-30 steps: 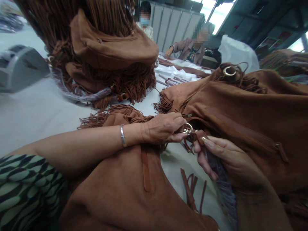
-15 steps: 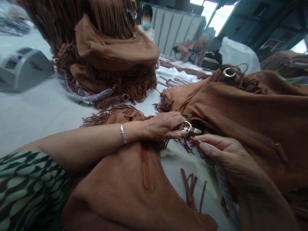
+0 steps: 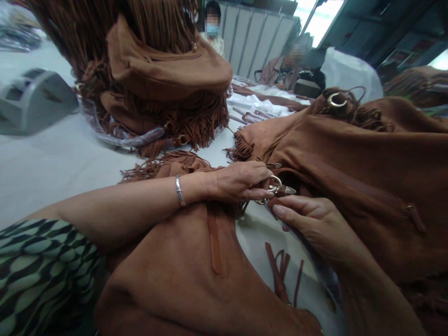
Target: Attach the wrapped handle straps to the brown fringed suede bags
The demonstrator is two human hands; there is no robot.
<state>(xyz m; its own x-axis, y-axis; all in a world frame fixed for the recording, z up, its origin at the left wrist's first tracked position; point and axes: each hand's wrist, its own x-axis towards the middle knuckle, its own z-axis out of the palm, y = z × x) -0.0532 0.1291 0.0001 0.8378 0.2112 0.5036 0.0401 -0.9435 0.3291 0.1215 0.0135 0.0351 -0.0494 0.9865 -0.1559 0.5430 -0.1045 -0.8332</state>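
Observation:
Pinched in my left hand [image 3: 243, 181] is a gold-coloured metal ring [image 3: 276, 185], close to a small pointed metal strap tip [image 3: 290, 190]. Just to the right, my right hand [image 3: 308, 217] is closed, thumb against fingers, on the end of a brown leather strap [image 3: 274, 202]. A plastic-wrapped length [image 3: 327, 275] hangs below that hand. Under my left forearm lies a brown suede bag [image 3: 182, 261] with a flat leather tab [image 3: 214, 242] on it. Its fringe [image 3: 168, 163] spreads out beyond my wrist.
Another brown bag [image 3: 367, 163] lies at the right. Fringed bags [image 3: 168, 70] are piled at the back left, near a grey tape dispenser [image 3: 35, 102]. Thin leather strips [image 3: 278, 270] rest on the white table [image 3: 94, 172]. Two people [image 3: 212, 32] are in the background.
My right hand has moved left and slightly up, bringing the strap end close to the ring. My left hand has stayed nearly in place with its grip. The view has shifted slightly.

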